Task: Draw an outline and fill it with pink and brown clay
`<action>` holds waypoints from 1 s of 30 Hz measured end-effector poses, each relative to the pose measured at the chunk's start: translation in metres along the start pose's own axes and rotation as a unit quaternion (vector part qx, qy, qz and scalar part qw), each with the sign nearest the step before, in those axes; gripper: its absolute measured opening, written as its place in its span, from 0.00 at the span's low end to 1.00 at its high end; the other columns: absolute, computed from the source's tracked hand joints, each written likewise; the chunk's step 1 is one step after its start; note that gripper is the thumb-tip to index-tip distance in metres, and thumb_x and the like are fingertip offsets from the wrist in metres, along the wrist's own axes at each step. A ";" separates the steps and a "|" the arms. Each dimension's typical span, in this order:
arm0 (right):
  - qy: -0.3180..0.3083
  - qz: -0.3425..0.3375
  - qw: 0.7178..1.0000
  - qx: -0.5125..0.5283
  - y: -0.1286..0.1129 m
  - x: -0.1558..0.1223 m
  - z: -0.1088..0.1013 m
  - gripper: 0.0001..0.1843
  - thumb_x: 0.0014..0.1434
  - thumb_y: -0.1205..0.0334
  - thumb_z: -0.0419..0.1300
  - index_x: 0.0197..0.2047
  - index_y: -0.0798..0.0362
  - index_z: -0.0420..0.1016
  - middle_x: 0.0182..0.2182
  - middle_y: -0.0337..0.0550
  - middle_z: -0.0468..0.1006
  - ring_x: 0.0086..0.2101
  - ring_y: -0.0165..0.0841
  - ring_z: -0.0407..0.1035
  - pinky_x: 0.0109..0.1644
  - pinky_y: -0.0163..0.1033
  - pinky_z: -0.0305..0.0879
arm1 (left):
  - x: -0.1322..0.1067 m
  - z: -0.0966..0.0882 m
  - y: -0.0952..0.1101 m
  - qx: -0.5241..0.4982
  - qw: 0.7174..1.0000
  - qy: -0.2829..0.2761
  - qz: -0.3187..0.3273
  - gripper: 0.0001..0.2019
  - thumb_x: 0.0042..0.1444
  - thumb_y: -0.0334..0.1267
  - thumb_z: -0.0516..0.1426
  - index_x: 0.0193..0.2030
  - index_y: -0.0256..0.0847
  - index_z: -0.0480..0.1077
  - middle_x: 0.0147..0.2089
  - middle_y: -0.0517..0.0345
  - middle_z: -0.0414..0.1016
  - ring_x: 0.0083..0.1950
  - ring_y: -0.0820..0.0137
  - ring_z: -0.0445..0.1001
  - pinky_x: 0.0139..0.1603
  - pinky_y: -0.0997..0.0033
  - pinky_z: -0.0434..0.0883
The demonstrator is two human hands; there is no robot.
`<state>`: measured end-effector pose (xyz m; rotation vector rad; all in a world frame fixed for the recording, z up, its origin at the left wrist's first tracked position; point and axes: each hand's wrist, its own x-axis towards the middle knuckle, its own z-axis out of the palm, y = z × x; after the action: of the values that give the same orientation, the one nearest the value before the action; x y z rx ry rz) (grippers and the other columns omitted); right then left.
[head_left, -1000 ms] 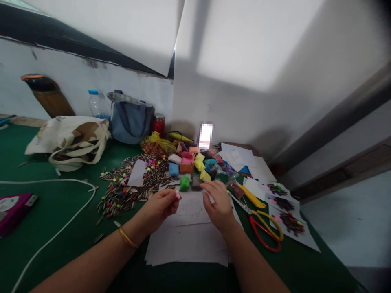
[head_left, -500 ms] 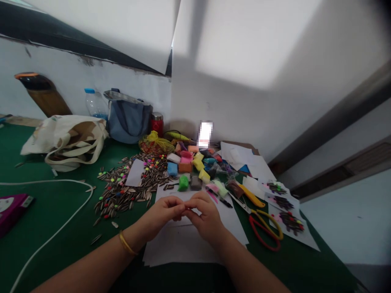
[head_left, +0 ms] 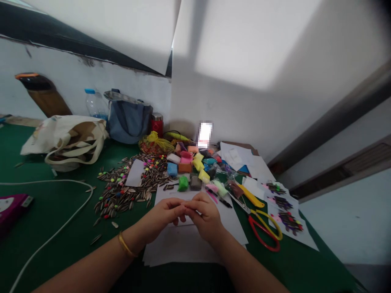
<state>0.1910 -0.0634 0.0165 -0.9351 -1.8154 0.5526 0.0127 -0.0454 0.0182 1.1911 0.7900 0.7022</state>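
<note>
Mid-pinch over the paper (head_left: 183,246), left hand (head_left: 161,213) and right hand (head_left: 206,217) meeting fingertip to fingertip, fingers closed on a bit too small to make out, clay blocks (head_left: 185,167) just beyond the paper; likely calling next for gentle, steady pressure.

Seeds (head_left: 128,191) lie left of the paper sheets (head_left: 189,244); scissors (head_left: 265,232) right; clay blocks (head_left: 189,162) behind.

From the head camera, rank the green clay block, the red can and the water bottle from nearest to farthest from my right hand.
1. Green clay block, just beyond the right hand.
2. Red can, farther back, left of centre.
3. Water bottle, farthest back, far left.
</note>
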 end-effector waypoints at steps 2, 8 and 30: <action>-0.008 0.006 1.000 -0.016 0.001 0.000 -0.001 0.10 0.62 0.60 0.61 0.46 0.47 0.81 0.30 0.41 0.71 0.33 0.33 0.67 0.37 0.39 0.66 | 0.000 -0.001 0.000 -0.003 1.000 -0.002 -0.004 0.17 0.55 0.50 0.60 0.40 0.36 0.76 0.29 0.59 0.71 0.30 0.74 0.65 0.29 0.75 0.61; -0.027 0.033 0.999 0.001 0.004 0.002 -0.001 0.11 0.60 0.58 0.63 0.46 0.47 0.80 0.30 0.40 0.71 0.32 0.32 0.67 0.35 0.37 0.65 | 0.001 -0.002 0.002 0.033 0.999 0.041 0.008 0.14 0.54 0.48 0.61 0.33 0.37 0.73 0.25 0.63 0.68 0.29 0.75 0.64 0.30 0.75 0.61; -0.021 -0.007 1.000 0.001 0.008 0.001 -0.003 0.09 0.62 0.57 0.62 0.44 0.49 0.80 0.33 0.44 0.75 0.36 0.35 0.69 0.41 0.40 0.67 | 0.001 -0.002 0.000 0.119 0.991 0.029 0.056 0.19 0.58 0.51 0.56 0.29 0.37 0.72 0.25 0.62 0.67 0.29 0.74 0.64 0.32 0.74 0.62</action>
<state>0.1961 -0.0581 0.0126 -0.9143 -1.8572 0.5677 0.0121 -0.0435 0.0181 1.4453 0.8795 0.7514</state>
